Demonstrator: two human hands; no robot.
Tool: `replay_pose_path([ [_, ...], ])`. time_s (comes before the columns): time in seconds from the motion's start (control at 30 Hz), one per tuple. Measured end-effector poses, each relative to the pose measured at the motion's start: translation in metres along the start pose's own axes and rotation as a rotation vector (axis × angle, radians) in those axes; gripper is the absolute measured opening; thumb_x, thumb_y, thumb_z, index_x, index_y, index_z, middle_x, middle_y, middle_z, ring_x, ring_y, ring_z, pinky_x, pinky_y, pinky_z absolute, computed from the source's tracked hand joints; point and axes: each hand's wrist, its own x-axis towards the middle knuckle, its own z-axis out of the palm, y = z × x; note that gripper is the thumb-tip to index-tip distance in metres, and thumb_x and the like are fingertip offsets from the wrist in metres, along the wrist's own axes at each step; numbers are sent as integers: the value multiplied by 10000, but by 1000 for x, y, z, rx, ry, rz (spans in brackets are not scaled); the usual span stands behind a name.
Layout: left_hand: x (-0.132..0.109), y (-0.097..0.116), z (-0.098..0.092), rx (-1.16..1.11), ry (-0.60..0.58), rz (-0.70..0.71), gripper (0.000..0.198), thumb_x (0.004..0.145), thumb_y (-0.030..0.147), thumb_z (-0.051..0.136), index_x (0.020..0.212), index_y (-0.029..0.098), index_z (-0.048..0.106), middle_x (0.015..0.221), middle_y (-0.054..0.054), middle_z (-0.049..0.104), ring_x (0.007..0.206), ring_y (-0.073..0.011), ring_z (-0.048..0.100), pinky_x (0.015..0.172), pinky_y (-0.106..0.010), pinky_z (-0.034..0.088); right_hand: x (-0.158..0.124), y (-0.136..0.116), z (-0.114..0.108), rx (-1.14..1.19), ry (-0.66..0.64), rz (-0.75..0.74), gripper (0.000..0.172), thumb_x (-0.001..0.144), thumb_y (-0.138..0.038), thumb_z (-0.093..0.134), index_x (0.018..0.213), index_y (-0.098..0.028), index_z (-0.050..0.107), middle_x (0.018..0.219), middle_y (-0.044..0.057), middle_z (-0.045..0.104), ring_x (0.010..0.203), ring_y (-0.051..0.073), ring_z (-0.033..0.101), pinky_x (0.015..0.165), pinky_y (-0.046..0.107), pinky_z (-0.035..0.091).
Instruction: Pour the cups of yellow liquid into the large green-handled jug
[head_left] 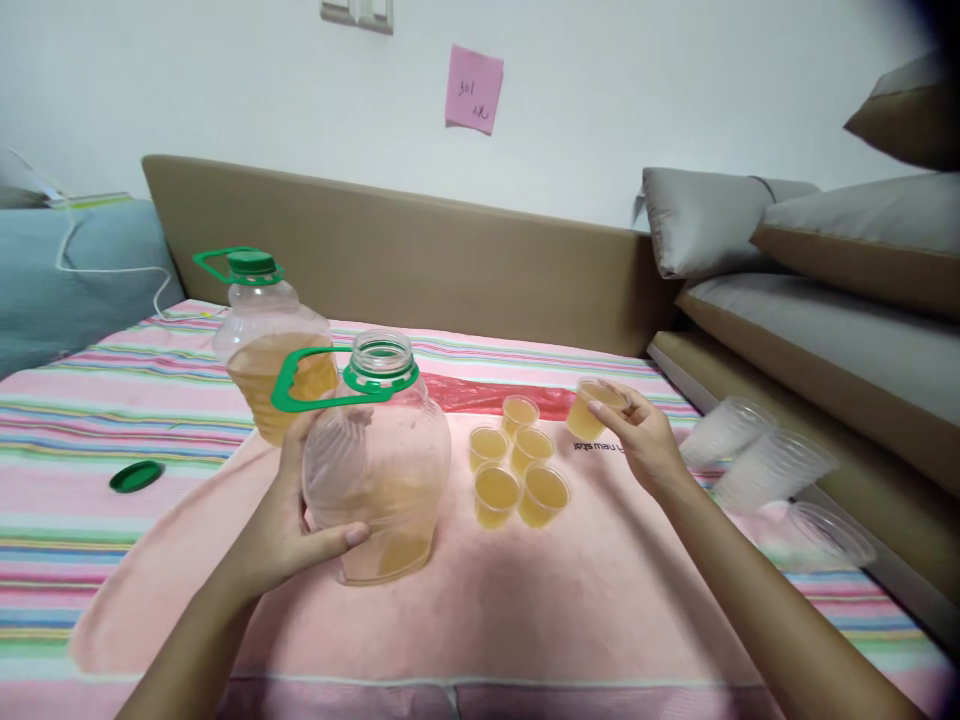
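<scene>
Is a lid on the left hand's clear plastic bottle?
No, the left hand holds a clear, green-handled plastic bottle whose mouth is open.

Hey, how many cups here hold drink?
6: one cup in the right hand; five on the pink cloth: front-left one, front-right one, middle-left one, middle-right one, back one. None looks hidden.

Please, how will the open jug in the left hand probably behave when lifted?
The open jug probably feels light for its size, since the liquid fills only its lower part. Its thin-looking clear plastic may flex under the left hand. Being uncapped, it could spill if tipped.
</scene>
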Motion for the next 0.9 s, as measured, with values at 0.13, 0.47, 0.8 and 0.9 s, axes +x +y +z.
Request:
replay_pose_path([
  [0.13, -1, -1, 2, -28, -2, -11, 1175, 791, 715, 889, 1718, 290, 305, 1608, -204, 579, 1483, -496, 591, 1231, -709, 491, 5, -39, 21, 35, -77, -37, 639, 707, -587, 1002, 1217, -262, 797, 1356, 103, 813, 1319, 322, 733, 1194, 499, 547],
  [0.47, -4, -3, 8, -103, -35, -50, 1260, 783, 736, 897, 1771, 363, 209, 1734, -198, 459, 1589, -543, 474, 1279, -795, 391, -4, -120, 87, 94, -360, -121, 499, 806, -556, 947, 1197, -275, 818, 1404, 98, 798, 1374, 331, 704, 1185, 532, 560],
  [0.8, -3, 1, 12, -155, -50, -52, 1323, 742, 708, 951, 1781, 345, 216, 1784, -206, 371, 1665, -542, 349, 1343, -775, 295, -13, -153, 131, 153, -538, -99, 488, 754, -524, 988, 1154, -279, 854, 1336, 74, 827, 1313, 309, 739, 1177, 503, 572],
  [0.9, -3, 2, 13, -162, -50, -56, 1331, 733, 712, 954, 1782, 364, 214, 1829, -185, 303, 1678, -541, 320, 1350, -775, 282, -14, -151, 134, 133, -580, -105, 480, 782, -494, 979, 1191, -279, 849, 1342, 73, 826, 1286, 295, 751, 1137, 473, 597],
])
